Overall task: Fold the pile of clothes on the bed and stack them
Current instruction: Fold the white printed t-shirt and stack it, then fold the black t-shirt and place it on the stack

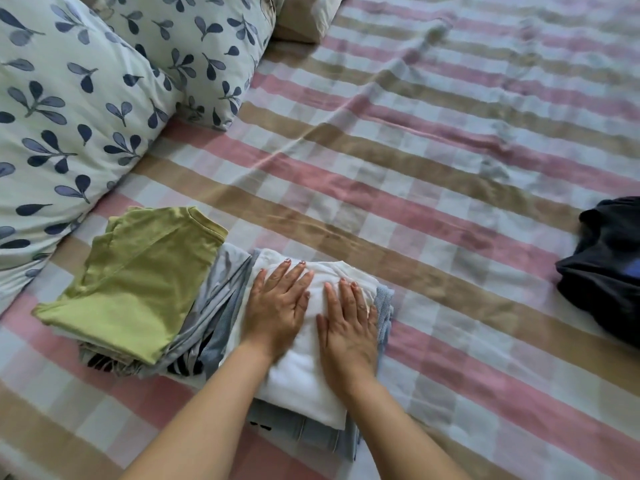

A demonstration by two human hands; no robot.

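Garment (pixel 301 379) (white) under left hand (pixel 277 306), right hand (pixel 349 334).

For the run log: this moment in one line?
left hand, right hand flat on white garment | atop blue stack | green shirt folded beside | dark clothes unfolded, right

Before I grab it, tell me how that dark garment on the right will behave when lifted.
The dark garment lies in a crumpled heap, so it is probably floppy and will unfurl when lifted. Pushed, it should bunch rather than slide on the wrinkled sheet.
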